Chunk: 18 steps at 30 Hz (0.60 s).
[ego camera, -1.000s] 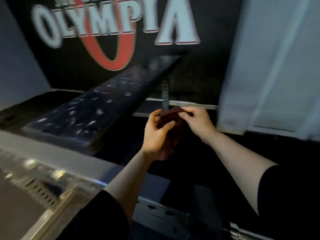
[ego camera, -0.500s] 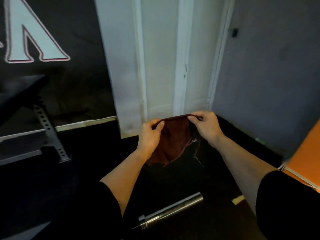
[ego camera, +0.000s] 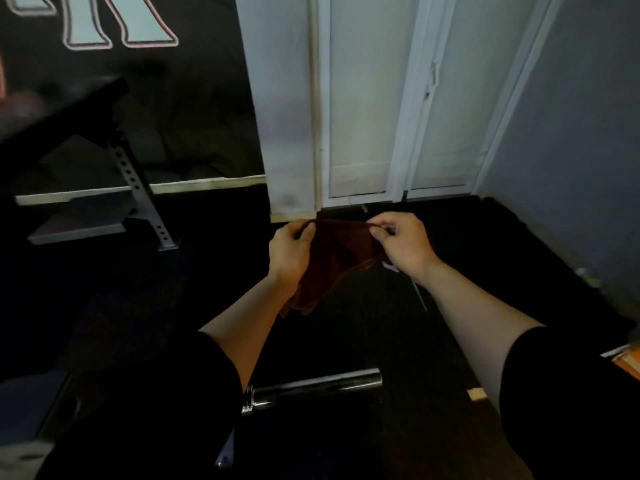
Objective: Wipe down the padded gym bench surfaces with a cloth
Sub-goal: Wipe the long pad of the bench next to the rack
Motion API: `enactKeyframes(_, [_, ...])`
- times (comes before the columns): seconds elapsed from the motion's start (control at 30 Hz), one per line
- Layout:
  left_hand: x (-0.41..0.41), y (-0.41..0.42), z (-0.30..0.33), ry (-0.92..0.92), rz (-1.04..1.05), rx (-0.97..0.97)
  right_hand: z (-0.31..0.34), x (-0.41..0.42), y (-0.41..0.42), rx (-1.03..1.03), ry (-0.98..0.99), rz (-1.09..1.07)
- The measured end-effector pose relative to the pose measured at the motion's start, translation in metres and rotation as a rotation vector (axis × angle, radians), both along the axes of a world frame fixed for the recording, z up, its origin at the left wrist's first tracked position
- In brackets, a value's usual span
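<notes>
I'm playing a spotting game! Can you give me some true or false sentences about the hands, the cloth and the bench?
1. Both hands pinch the cloth. True.
2. The cloth is bright blue. False: it is dark reddish-brown.
3. The left hand and right hand hold the cloth up in the air. True.
4. The cloth is rubbing the bench pad. False: the bench stands apart, off to the left.
5. A metal bar lies on the floor. True.

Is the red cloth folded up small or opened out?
Partly opened out. The left hand and right hand pinch the cloth's top edge stretched between them, and the rest hangs down loose in creases.
</notes>
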<state>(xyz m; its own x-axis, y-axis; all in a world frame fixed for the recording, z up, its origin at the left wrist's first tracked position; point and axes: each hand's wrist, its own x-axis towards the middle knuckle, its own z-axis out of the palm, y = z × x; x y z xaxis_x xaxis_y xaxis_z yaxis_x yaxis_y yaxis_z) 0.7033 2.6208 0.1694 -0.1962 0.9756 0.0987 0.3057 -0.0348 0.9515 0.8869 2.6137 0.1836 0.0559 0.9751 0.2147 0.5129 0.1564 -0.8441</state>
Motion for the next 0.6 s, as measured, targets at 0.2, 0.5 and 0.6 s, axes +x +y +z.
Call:
enactKeyframes(0.2, [0.009, 0.026, -0.011, 0.091, 0.061, -0.005, -0.017, 0.004, 0.03, -0.003, -0.01, 0.033])
enactKeyframes(0.5, [-0.02, 0.107, -0.02, -0.01, 0.162, -0.096, -0.024, -0.039, 0.115, -0.103, -0.107, 0.237])
enactKeyframes(0.6, [-0.033, 0.13, -0.024, -0.066, 0.21, -0.124, -0.024, -0.06, 0.143, -0.158, -0.106, 0.402])
